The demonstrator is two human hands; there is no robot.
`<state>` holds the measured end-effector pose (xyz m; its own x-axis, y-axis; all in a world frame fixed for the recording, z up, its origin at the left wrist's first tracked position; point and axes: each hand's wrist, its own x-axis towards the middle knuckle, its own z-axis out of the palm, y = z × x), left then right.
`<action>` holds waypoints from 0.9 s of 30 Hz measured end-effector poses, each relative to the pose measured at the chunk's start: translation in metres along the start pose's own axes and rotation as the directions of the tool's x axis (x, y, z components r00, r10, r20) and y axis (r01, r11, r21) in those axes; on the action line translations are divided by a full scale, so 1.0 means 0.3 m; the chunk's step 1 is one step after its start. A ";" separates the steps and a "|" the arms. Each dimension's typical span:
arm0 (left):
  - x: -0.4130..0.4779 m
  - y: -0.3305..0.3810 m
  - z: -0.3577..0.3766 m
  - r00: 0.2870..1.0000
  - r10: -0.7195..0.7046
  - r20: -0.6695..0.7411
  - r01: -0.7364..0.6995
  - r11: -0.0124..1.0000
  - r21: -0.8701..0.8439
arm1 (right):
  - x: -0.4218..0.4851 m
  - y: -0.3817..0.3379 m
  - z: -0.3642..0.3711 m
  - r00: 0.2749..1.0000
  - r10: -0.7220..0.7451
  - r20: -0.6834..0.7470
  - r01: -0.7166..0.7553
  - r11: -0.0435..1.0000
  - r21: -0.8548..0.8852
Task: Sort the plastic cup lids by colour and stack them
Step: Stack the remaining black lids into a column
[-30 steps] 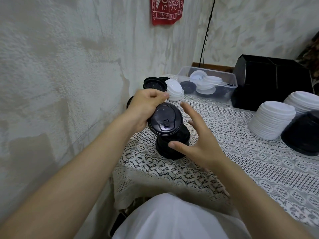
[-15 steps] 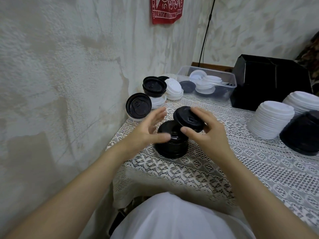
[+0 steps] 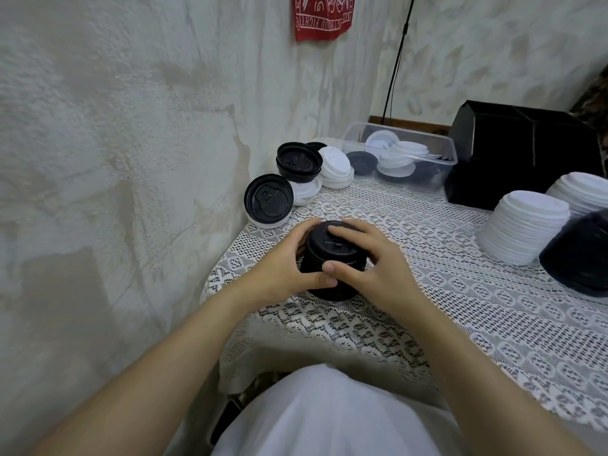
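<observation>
Rough whitewashed walls meet in a corner behind a table (image 3: 467, 301) covered with a white lace cloth. Near its front left edge stands a short stack of black lids (image 3: 330, 289), and both hands are on it. The left hand (image 3: 286, 261) wraps round the stack's left side, fingers curled behind it and thumb lying across the front. The right hand (image 3: 375, 261) grips the top lid (image 3: 320, 246), fingers arched over its face and thumb pressed against its near rim (thumb tips almost touch).

Behind the stack, by the wall, a single black lid (image 3: 268, 199) leans tilted on some white ones; further back sit a low pile of black lids (image 3: 297, 161) and a slumped pile of white lids (image 3: 335, 167). A clear plastic tub (image 3: 444, 149) holds mixed white and black lids, with a black box (image 3: 519, 153) beside it. At the right edge stand two tall white stacks (image 3: 523, 232) and a dark stack (image 3: 579, 258). A red cloth (image 3: 324, 16) hangs on the wall.
</observation>
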<state>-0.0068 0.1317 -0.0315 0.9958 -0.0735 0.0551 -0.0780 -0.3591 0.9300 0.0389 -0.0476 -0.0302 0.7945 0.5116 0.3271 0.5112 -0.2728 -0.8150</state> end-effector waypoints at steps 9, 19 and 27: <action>-0.003 -0.004 0.000 1.000 0.027 0.006 -0.027 0.999 -0.032 | -0.015 0.037 0.003 1.000 -0.025 0.014 0.026 0.999 -0.044; -0.006 -0.003 -0.011 0.999 0.014 0.045 -0.007 0.988 -0.155 | -0.026 0.048 0.008 0.999 -0.039 0.035 0.039 0.999 -0.008; 0.001 -0.019 -0.010 0.998 0.045 0.047 -0.038 0.990 -0.135 | -0.027 0.053 0.001 0.997 -0.021 0.072 0.023 1.000 -0.019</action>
<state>-0.0059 0.1365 -0.0358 0.9879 -0.1335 0.0794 -0.1085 -0.2271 0.9678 0.0404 -0.0559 -0.0459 0.7576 0.5750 0.3089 0.5355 -0.2767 -0.7979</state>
